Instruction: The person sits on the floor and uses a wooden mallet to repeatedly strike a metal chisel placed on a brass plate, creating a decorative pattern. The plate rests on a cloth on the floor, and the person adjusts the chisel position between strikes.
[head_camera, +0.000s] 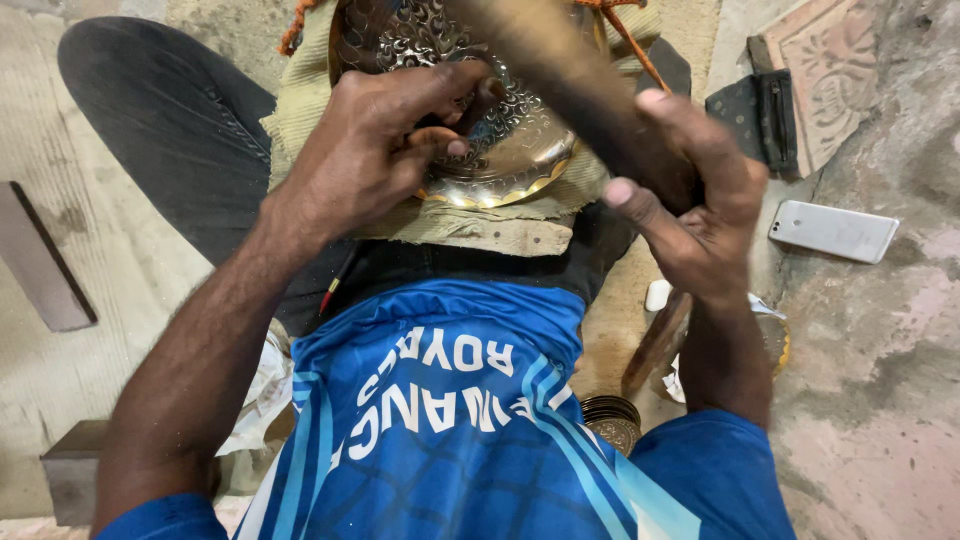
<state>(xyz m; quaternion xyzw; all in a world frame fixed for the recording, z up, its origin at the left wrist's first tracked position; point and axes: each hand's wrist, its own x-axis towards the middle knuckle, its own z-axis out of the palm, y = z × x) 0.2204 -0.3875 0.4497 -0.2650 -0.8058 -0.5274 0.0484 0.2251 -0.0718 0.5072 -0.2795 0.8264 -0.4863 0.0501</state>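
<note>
Head view, looking down at a seated person who is working an embossed metal plate (500, 140). The plate is lying on a folded pad of coarse cloth (300, 110) over a wooden block (500, 237) across the lap. The left hand (375, 150) is resting on the plate's near left part, its fingers curled together and its thumb (440, 138) pinching what appears to be a small punch; the tool itself is largely hidden, so this is a judgement. The right hand (695, 190) is clamped around a dark wooden mallet handle (560, 70), which is running up and away from that hand over the plate and is blurred with motion.

The step in hand seems to be chasing the relief pattern, blow by blow. The next blow calls for a steady left hand holding its tip on the pattern line, and for the mallet meeting the tool squarely, clear of the thumb.

Beyond the right hand, a white phone (833, 231) is lying on the floor, with a carved slab (830, 70) farther off. Small stacked metal discs (612, 418) are sitting beneath the right forearm.
</note>
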